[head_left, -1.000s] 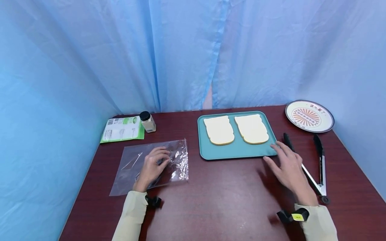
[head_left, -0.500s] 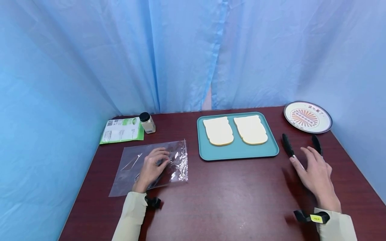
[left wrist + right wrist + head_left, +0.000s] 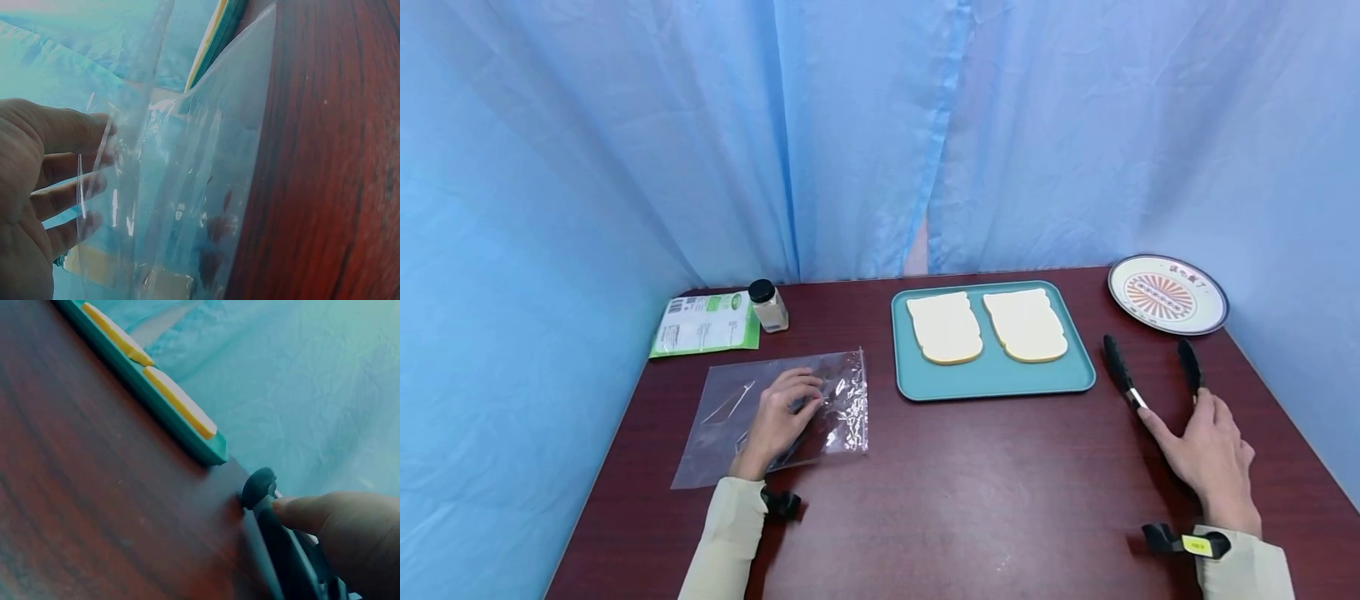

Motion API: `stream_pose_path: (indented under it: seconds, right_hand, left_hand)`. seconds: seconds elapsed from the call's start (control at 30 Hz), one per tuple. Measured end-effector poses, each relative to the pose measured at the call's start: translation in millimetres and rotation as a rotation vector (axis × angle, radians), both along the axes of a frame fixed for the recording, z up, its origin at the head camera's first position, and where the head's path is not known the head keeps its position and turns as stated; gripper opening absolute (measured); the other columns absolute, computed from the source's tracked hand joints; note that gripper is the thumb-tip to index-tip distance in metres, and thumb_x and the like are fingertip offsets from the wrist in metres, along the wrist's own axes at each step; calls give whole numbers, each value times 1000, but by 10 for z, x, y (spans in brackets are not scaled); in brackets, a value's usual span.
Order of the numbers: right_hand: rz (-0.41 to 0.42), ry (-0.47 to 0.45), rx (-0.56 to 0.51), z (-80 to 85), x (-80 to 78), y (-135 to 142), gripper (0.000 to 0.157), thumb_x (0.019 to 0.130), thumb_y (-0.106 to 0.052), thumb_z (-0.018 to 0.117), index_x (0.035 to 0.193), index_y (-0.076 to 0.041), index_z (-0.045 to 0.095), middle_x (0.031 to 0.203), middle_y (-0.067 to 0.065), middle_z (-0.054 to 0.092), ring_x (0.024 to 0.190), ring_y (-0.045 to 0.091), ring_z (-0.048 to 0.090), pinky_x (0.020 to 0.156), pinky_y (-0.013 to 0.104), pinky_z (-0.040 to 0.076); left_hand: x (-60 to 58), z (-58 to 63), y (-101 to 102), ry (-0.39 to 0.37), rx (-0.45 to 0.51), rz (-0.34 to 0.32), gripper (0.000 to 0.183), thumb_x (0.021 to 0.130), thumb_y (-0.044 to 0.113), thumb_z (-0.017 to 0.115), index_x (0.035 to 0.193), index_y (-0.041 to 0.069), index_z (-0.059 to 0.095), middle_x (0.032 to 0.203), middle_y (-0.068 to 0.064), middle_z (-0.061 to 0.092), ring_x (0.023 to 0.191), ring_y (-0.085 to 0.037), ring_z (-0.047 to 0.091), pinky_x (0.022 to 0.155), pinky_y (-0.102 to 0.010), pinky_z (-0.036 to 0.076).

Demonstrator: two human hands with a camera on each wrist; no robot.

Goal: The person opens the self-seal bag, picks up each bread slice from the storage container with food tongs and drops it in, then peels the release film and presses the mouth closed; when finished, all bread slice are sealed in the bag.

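Observation:
My left hand (image 3: 778, 421) pinches the upper layer of a clear zip bag (image 3: 722, 412) that lies flat on the table. In the left wrist view the plastic (image 3: 181, 187) is lifted off the table, the thumb and fingers at its edge. My right hand (image 3: 1213, 458) grips metal tongs with black tips (image 3: 1117, 367) from above, thumb on the left arm and fingers on the right one. The tongs stand spread apart, their hinge end hidden under the hand. In the right wrist view the thumb (image 3: 312, 512) presses along a tong arm (image 3: 281, 550).
Two bread slices (image 3: 945, 329) lie side by side on a teal tray (image 3: 917, 382) at the middle back. A round patterned plate (image 3: 1210, 310) is at the back right. To the back left are a white-and-green packet (image 3: 696, 329) and a black-capped jar (image 3: 770, 310). Blue curtains (image 3: 865, 150) surround the table.
My right hand has moved right from the tray's corner and come down onto the tongs, taking hold of them. The left hand and the bag have stayed in place.

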State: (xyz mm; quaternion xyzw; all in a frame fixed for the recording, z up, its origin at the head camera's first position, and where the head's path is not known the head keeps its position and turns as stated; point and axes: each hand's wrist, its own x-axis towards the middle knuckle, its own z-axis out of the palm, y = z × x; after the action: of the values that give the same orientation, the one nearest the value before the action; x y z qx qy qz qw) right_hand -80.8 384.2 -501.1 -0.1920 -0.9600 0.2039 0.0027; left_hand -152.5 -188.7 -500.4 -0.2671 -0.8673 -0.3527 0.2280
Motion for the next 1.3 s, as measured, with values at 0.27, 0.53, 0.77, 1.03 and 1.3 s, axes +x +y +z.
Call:
stream_pose_path:
  seconds: [0.27,0.53,0.77,1.03,1.3]
  right_hand:
    - [-20,-18,39,-131,-39,31,119,89,-72,53,153,15,2,147,47,23,128,64,29,90,79,28]
    - [-42,5,73,-147,-45,-16,120,87,-72,56,153,15,7,142,48,30,124,64,33,89,77,31]
    - [-58,9,58,-111,-65,-39,119,86,-71,59,153,14,8,144,46,31,128,63,33,92,78,32]
    - [-53,11,73,-137,-51,-50,120,87,-72,57,154,13,6,145,46,29,127,63,32,91,78,31]
    - [-98,-53,77,-80,-16,-59,123,86,-78,51,151,17,7,138,50,30,123,64,32,86,77,34]
  left_hand:
    - [4,4,-9,-9,0,-7,12,75,-5,82,85,0,77,98,-14,77,108,-35,68,93,-47,57]
    - [-7,-17,-1,25,8,-17,14,73,-9,82,84,-3,76,97,-16,77,107,-39,68,91,-49,57]
    - [-13,-14,-12,25,6,-17,13,72,-9,82,83,-3,76,96,-17,77,105,-39,68,92,-49,57]
    - [-2,3,-24,3,5,-11,12,74,-7,82,84,-2,77,97,-16,76,107,-39,68,92,-49,57]
    - [-10,15,-24,7,1,-13,12,75,-6,82,85,-2,77,97,-16,76,106,-38,68,92,-49,57]
